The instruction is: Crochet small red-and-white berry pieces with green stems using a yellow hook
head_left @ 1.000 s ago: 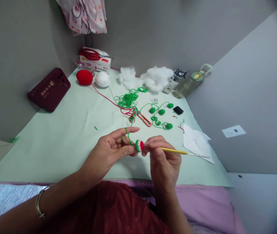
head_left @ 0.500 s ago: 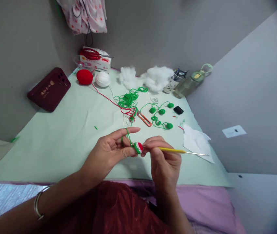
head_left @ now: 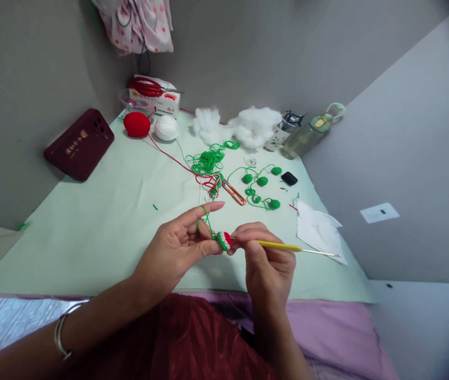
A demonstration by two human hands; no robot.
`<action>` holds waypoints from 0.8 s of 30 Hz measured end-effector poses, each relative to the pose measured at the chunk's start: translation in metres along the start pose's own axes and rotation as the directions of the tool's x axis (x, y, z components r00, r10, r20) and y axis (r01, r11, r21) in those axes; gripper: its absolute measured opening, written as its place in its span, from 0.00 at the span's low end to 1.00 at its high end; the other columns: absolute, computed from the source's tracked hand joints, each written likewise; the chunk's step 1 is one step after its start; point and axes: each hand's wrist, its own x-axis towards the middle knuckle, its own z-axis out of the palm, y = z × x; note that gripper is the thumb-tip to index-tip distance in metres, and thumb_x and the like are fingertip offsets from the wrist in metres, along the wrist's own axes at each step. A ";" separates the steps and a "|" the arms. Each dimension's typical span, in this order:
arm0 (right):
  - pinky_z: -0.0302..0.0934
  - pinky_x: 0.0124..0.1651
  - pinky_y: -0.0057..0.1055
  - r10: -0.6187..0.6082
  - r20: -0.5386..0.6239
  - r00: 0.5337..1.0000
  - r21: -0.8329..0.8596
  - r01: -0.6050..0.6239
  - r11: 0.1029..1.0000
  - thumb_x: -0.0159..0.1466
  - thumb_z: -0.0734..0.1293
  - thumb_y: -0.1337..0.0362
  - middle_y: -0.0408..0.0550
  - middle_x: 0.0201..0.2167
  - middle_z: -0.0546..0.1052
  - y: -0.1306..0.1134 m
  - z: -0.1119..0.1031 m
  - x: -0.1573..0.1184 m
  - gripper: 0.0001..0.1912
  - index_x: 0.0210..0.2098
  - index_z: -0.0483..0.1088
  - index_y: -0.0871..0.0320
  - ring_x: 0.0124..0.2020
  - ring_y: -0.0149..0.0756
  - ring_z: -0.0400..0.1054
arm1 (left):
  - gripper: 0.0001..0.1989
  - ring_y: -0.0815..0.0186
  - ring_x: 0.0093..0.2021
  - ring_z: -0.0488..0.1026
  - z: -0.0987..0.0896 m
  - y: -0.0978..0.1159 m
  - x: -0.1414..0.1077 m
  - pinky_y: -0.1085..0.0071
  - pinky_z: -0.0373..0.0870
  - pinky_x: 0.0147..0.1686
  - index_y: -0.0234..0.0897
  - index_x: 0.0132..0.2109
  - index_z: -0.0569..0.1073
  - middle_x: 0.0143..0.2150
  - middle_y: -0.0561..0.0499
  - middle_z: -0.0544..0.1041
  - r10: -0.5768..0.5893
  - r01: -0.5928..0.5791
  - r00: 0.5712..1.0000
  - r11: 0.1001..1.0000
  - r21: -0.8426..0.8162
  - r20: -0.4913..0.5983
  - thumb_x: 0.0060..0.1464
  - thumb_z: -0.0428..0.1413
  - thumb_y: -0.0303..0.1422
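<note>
My left hand (head_left: 182, 240) pinches a small crocheted piece (head_left: 224, 241) in green, white and red between thumb and fingers. Green yarn (head_left: 207, 215) runs over its raised index finger. Closed around a yellow-handled crochet hook (head_left: 279, 245), my right hand (head_left: 266, 258) is just to the right of the piece. The hook's near tip is at the piece, partly hidden by fingers; its other metal end points right. Beyond the hands lie a loose green yarn heap (head_left: 207, 161), tangled red yarn (head_left: 209, 184) and orange thread snips (head_left: 233, 192).
Several green crocheted balls (head_left: 263, 181) lie right of the snips, near a black object (head_left: 289, 179) and white paper (head_left: 319, 229). At the back are a red yarn ball (head_left: 136, 125), white yarn ball (head_left: 166, 128), stuffing (head_left: 256, 126) and bottle (head_left: 307, 134). A phone-like maroon object (head_left: 79, 145) stands left.
My left index finger has dipped slightly and shifted left. The yellow hook has tilted a little, its far end slightly lower. Both hands keep their hold.
</note>
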 end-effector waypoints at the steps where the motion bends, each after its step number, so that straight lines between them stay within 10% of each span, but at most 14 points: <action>1: 0.71 0.37 0.33 -0.001 -0.001 1.000 -0.004 0.001 1.000 0.72 0.68 0.68 0.45 0.36 0.79 0.000 0.000 0.000 0.09 0.42 0.83 0.53 0.33 0.31 0.74 | 0.32 0.74 0.31 0.76 0.000 0.001 0.000 0.76 0.73 0.39 0.38 0.60 0.79 0.27 0.62 0.75 -0.002 0.002 1.000 1.000 0.004 -0.007 0.46 0.72 0.24; 12: 0.71 0.37 0.33 -0.065 0.010 0.998 -0.146 0.066 0.987 0.71 0.69 0.68 0.45 0.35 0.79 -0.001 0.004 0.001 0.09 0.42 0.83 0.51 0.36 0.34 0.74 | 0.38 0.70 0.33 0.77 0.000 0.000 0.002 0.73 0.73 0.41 0.36 0.66 0.73 0.29 0.60 0.77 -0.043 0.044 0.999 0.999 -0.011 0.018 0.48 0.71 0.26; 19: 0.71 0.36 0.31 -0.377 -0.047 0.925 -0.479 0.311 0.821 0.68 0.69 0.77 0.45 0.38 0.79 0.006 0.018 -0.009 0.20 0.51 0.81 0.46 0.38 0.33 0.75 | 0.40 0.72 0.32 0.74 0.005 -0.008 -0.001 0.74 0.71 0.40 0.33 0.69 0.69 0.29 0.58 0.78 -0.023 0.022 1.000 0.997 -0.074 -0.012 0.51 0.71 0.27; 24: 0.71 0.38 0.30 -0.219 -0.102 0.970 -0.279 0.183 0.943 0.70 0.69 0.73 0.44 0.38 0.79 0.008 0.013 -0.008 0.16 0.47 0.83 0.46 0.37 0.31 0.75 | 0.35 0.73 0.32 0.74 0.006 -0.007 -0.001 0.74 0.71 0.41 0.35 0.66 0.73 0.29 0.59 0.78 -0.001 0.002 1.000 0.996 -0.090 0.011 0.51 0.71 0.27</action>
